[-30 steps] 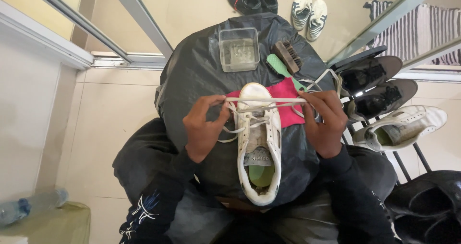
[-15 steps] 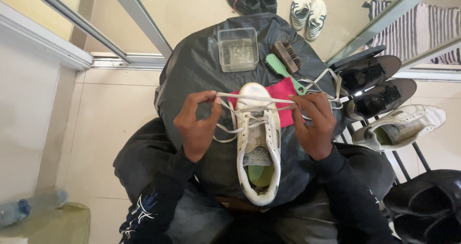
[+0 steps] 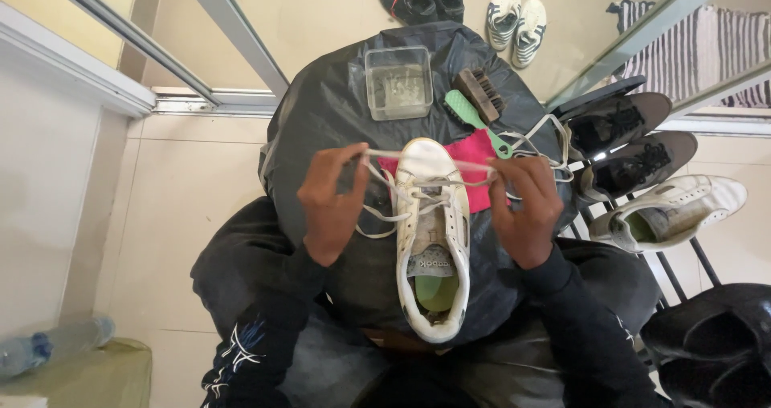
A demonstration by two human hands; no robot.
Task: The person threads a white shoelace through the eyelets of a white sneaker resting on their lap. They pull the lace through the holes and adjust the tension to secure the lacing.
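A white sneaker (image 3: 430, 239) with a green insole lies toe-away on a black plastic sheet (image 3: 337, 103) that covers my lap and a round table. My left hand (image 3: 333, 199) pinches one end of its white shoelace (image 3: 426, 157) to the left of the toe. My right hand (image 3: 526, 207) grips the other end on the right. The lace runs taut between both hands, across the toe. Loose loops of lace hang by the eyelets.
A pink cloth (image 3: 482, 179) lies under the toe. Behind it are a green-handled brush (image 3: 474, 119), a brown brush (image 3: 480, 93) and a clear square tub (image 3: 398, 83). A shoe rack (image 3: 642, 175) with several shoes stands at right; more pairs sit on the floor beyond. A plastic bottle (image 3: 48, 352) lies bottom left.
Both hands have drawn apart and slightly upward, pulling the lace straight and taut across the toe. The sneaker has stayed in place.
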